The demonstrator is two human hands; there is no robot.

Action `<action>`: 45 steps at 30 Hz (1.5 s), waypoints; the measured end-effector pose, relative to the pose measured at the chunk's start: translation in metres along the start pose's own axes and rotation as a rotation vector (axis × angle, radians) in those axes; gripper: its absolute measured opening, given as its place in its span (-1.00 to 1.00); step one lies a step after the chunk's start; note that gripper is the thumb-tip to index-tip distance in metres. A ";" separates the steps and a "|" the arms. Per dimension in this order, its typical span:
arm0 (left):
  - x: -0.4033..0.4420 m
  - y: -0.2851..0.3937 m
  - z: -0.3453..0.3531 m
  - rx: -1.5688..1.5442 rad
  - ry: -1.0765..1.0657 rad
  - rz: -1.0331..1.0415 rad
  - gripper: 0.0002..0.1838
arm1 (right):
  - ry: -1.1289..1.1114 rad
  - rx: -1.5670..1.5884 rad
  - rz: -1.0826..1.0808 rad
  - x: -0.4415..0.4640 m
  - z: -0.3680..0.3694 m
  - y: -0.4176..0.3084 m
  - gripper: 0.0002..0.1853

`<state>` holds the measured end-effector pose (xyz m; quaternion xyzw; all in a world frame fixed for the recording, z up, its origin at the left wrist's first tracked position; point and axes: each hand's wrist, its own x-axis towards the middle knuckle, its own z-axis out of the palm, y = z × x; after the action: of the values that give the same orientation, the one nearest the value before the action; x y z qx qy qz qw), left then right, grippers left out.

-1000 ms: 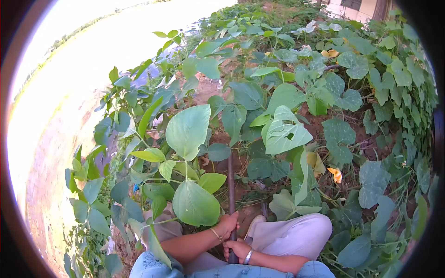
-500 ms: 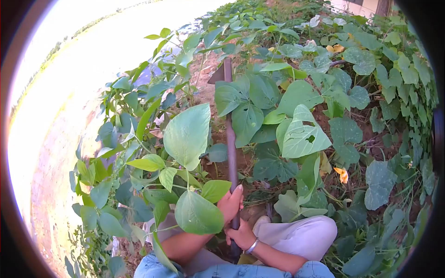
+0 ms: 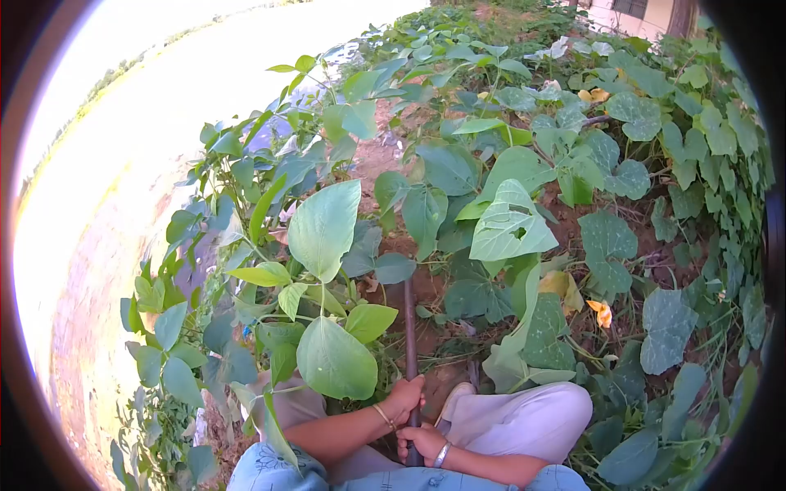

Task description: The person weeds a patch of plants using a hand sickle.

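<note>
A hoe's long brown handle (image 3: 411,331) runs up from my lap between the plants. Higher up, leaves hide its far end and the blade. My left hand (image 3: 404,398) is closed around the handle, with a bangle on the wrist. Just below it, my right hand (image 3: 422,443) grips the same handle near its lower end, with a silver bracelet on that wrist. Broad green leaves (image 3: 336,358) hang close above my left forearm. A leaf with holes (image 3: 513,225) is to the right of the handle.
Dense vines (image 3: 606,245) cover the ground on the right, with an orange flower (image 3: 602,313) among them. Bare soil (image 3: 430,304) shows between stems. My bent knee in pale trousers (image 3: 524,417) is at lower right. A building (image 3: 634,18) stands at the far top right.
The hoe has come down from its raised position; its blade, visible before, is now behind leaves. Both hands have stayed on the handle, the left one slightly lower.
</note>
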<state>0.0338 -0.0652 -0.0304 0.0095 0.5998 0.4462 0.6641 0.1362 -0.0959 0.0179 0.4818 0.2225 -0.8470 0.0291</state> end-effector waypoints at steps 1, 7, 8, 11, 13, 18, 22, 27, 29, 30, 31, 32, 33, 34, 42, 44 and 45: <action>-0.004 0.004 0.000 -0.009 -0.031 -0.004 -0.80 | -0.024 0.019 -0.020 -0.003 0.003 -0.001 -0.88; -0.042 0.045 0.007 -0.066 -0.052 0.145 -0.82 | -0.078 -0.144 -0.281 -0.023 0.018 -0.017 -0.89; -0.047 0.057 0.010 -0.063 -0.029 0.205 -0.82 | -0.076 -0.140 -0.276 -0.022 0.019 -0.022 -0.89; -0.058 0.087 0.012 0.027 -0.039 0.529 -0.83 | -0.077 -0.248 -0.466 -0.013 0.025 -0.042 -0.88; -0.055 0.098 0.010 0.073 -0.065 0.627 -0.83 | -0.063 -0.359 -0.605 -0.002 0.024 -0.054 -0.87; -0.034 0.100 0.014 0.042 -0.031 0.583 -0.82 | -0.028 -0.390 -0.592 0.009 0.017 -0.064 -0.85; 0.031 0.035 0.003 0.020 0.003 0.234 -0.79 | 0.020 -0.100 -0.178 0.020 0.003 -0.040 -0.91; 0.002 0.000 0.007 -0.095 0.065 -0.064 -0.81 | 0.027 -0.141 -0.011 0.017 -0.020 0.002 -0.93; 0.003 -0.003 -0.001 -0.105 0.031 -0.038 -0.79 | 0.036 -0.079 -0.049 0.004 -0.005 -0.001 -0.92; -0.003 -0.001 -0.002 -0.105 0.035 -0.034 -0.79 | 0.031 -0.082 -0.051 0.001 -0.001 -0.001 -0.92; -0.009 0.002 -0.002 -0.125 0.010 -0.033 -0.78 | 0.027 -0.106 -0.093 -0.002 0.002 0.000 -0.92; -0.015 0.007 -0.003 -0.142 -0.015 -0.029 -0.78 | 0.020 -0.129 -0.138 -0.004 0.006 -0.001 -0.91; -0.021 0.013 -0.004 -0.138 -0.011 -0.023 -0.78 | 0.013 -0.128 -0.144 -0.006 0.009 -0.002 -0.91; -0.026 0.017 -0.004 -0.126 -0.023 0.005 -0.78 | -0.012 -0.149 -0.181 -0.009 0.010 -0.002 -0.90; -0.058 0.087 0.011 -0.021 -0.032 0.452 -0.80 | 0.024 -0.404 -0.589 -0.012 0.028 -0.043 -0.89; -0.052 0.098 0.014 -0.008 -0.105 0.624 -0.79 | 0.051 -0.410 -0.613 -0.002 0.025 -0.056 -0.89; -0.047 0.101 0.015 -0.010 -0.104 0.619 -0.79 | 0.080 -0.422 -0.646 0.001 0.024 -0.062 -0.88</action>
<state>-0.0077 -0.0252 0.0664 0.2114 0.5314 0.6289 0.5267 0.0999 -0.0501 0.0487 0.4033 0.5332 -0.7286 -0.1492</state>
